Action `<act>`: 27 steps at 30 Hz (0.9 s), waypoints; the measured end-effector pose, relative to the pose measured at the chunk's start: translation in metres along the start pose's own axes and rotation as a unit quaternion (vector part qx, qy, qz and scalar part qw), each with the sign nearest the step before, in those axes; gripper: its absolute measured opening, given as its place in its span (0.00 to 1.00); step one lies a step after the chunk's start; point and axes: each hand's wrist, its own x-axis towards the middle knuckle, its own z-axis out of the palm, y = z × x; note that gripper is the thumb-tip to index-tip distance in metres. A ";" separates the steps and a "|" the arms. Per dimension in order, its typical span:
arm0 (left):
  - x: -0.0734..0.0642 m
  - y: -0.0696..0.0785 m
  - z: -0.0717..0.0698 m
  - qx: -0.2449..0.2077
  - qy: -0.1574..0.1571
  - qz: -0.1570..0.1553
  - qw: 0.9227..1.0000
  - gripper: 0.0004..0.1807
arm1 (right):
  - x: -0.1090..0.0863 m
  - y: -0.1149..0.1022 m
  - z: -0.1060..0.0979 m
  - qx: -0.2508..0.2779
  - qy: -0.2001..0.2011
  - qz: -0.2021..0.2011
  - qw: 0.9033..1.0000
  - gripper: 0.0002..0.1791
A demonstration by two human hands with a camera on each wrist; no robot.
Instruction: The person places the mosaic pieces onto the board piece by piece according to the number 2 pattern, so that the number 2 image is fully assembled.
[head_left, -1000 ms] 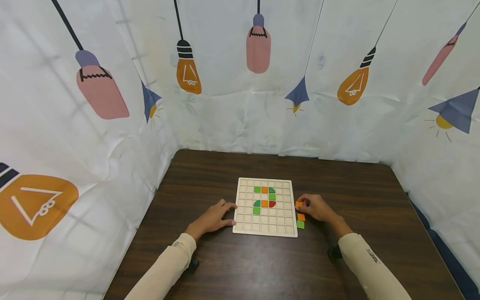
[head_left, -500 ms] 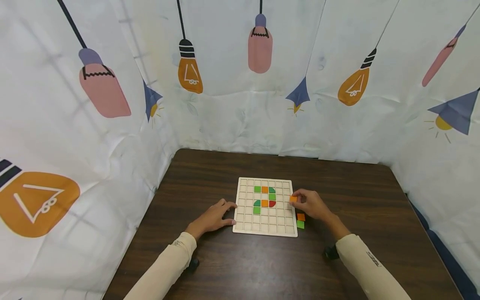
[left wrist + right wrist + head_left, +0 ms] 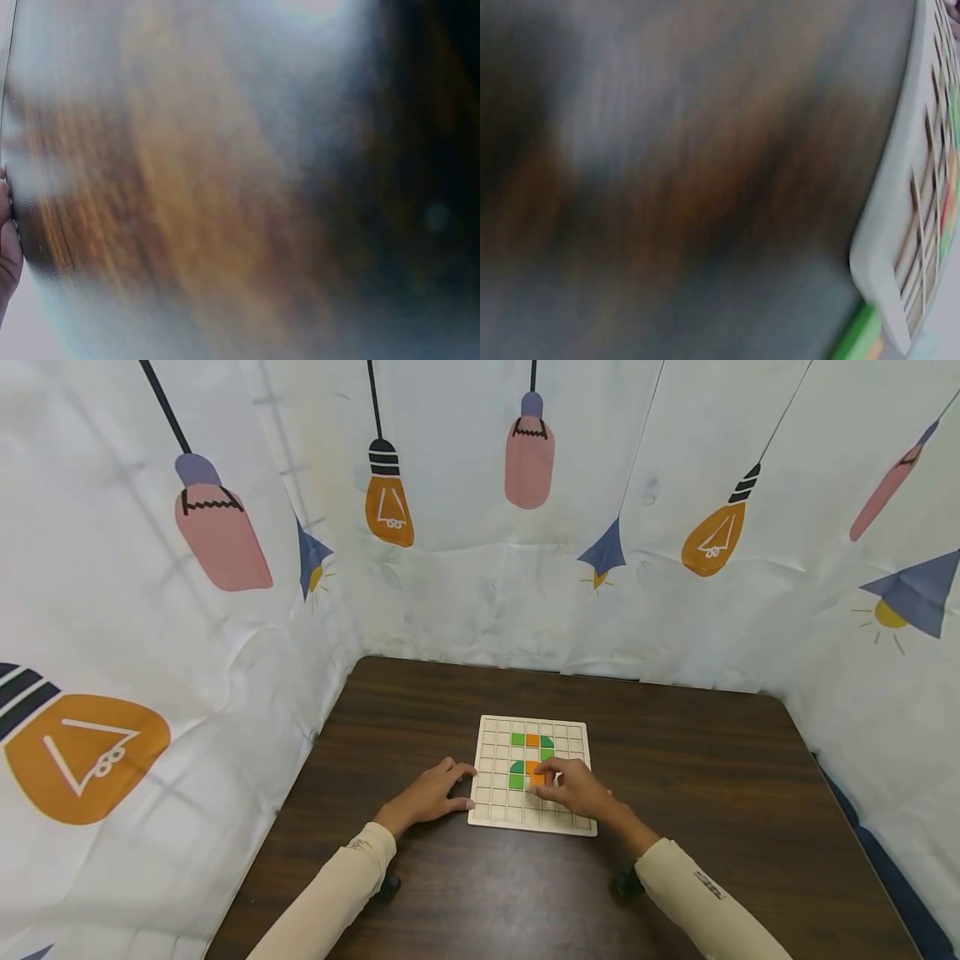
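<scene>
In the head view a pale wooden grid board (image 3: 498,810) lies on the dark table. Several coloured tiles sit in its cells, among them a green square (image 3: 517,782), a dark green quarter-round (image 3: 517,767) and an orange square (image 3: 532,740). My right hand (image 3: 576,789) is over the board, pinching an orange square tile (image 3: 537,780) between thumb and fingers at a cell right of the lower green square. My left hand (image 3: 427,793) rests by the board's left side, thumb and fingertips spread and touching its edge. The red quarter-round is hidden under my right hand.
A loose green tile (image 3: 857,335) lies beside the board's edge in the right wrist view, a sliver of orange behind it. The brown table (image 3: 712,760) is bounded by a white printed curtain (image 3: 480,593). The left wrist view holds mostly blurred tabletop.
My right hand has picked up the orange tile from right of the board and carried it left over the grid. My left hand stays at the board's left edge.
</scene>
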 end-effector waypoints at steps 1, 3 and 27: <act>0.000 0.000 0.000 -0.001 0.000 0.000 1.000 0.32 | 0.001 -0.002 0.004 0.000 -0.005 0.003 1.000 0.13; 0.000 0.001 0.000 -0.001 -0.001 0.000 1.000 0.33 | 0.001 -0.004 0.013 -0.001 -0.011 0.007 1.000 0.13; 0.002 -0.002 0.002 0.004 0.006 0.001 1.000 0.31 | 0.010 -0.007 0.047 -0.123 -0.014 0.002 0.992 0.13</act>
